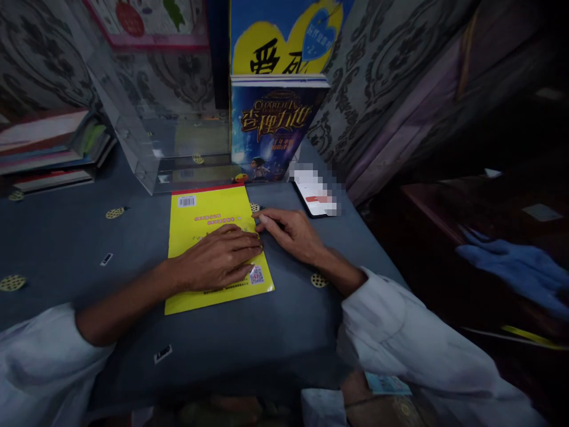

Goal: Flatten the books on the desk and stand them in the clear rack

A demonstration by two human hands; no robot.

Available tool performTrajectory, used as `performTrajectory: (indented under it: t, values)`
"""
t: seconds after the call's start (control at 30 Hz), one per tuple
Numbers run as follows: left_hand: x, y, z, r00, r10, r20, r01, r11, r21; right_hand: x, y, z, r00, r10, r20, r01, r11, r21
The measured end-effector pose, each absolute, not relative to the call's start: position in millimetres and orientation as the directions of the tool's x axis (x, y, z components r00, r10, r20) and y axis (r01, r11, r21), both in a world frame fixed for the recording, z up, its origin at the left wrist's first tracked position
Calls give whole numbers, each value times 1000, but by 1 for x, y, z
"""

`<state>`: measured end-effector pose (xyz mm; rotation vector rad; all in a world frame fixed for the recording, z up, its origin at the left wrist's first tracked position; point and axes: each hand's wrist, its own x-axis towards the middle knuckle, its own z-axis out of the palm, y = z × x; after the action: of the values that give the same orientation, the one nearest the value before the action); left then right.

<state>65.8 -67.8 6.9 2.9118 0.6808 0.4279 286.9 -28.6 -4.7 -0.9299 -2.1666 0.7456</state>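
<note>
A thin yellow book [208,216] lies face down on the blue-grey table [66,249], its barcode at the far end. My left hand [217,259] rests flat on its lower half, fingers stretched out and together. My right hand [288,232] lies on the table just right of the book, its fingertips at the book's right edge, fingers curled low with nothing visible in them.
A dark blue book [271,133] stands upright behind the yellow one, beside a clear plastic stand [155,148]. A phone [316,196] lies to the right. Stacked books [48,151] sit at the far left. The table's right edge drops to a dark floor with a blue cloth [511,264].
</note>
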Motion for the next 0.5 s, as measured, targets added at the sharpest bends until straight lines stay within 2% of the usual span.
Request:
performTrajectory:
  t: [0.5]
  values:
    - [72, -86, 10, 864, 398, 309, 353, -916, 193, 290, -50, 2, -543, 760, 357, 360, 595, -719]
